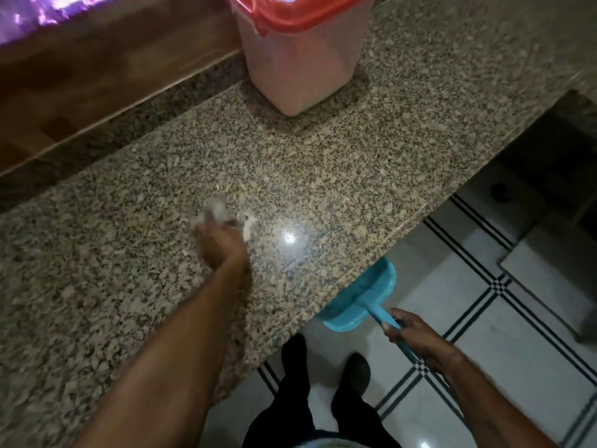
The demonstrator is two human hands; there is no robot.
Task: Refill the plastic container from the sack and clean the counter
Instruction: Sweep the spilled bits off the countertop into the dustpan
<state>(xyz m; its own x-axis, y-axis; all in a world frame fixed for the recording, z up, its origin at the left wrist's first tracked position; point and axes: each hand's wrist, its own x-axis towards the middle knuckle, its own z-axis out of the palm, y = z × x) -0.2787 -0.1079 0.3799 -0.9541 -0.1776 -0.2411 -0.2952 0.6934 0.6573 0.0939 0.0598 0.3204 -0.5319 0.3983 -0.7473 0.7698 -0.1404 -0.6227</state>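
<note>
Holding a blue dustpan (361,295) by its handle, the right hand (416,341) keeps the pan tucked just under the near edge of the bench (371,176), its mouth touching or nearly touching the stone lip. That grip is wrapped tight around the handle. The left hand (221,245) lies out on the speckled granite, near the middle of the bench, blurred by motion; something pale and smeared shows at its fingertips, too blurred to name, so I cannot tell how that grip stands. A few pale flecks (248,224) lie on the stone just beside it. The plastic container (300,59), cloudy-walled with a red lid (300,11), stands upright toward the far edge of the bench, well apart from both hands. A purple sack (35,17) shows at the far left corner. Below, dark shoes (323,367) stand on the tiled floor (484,318).
</note>
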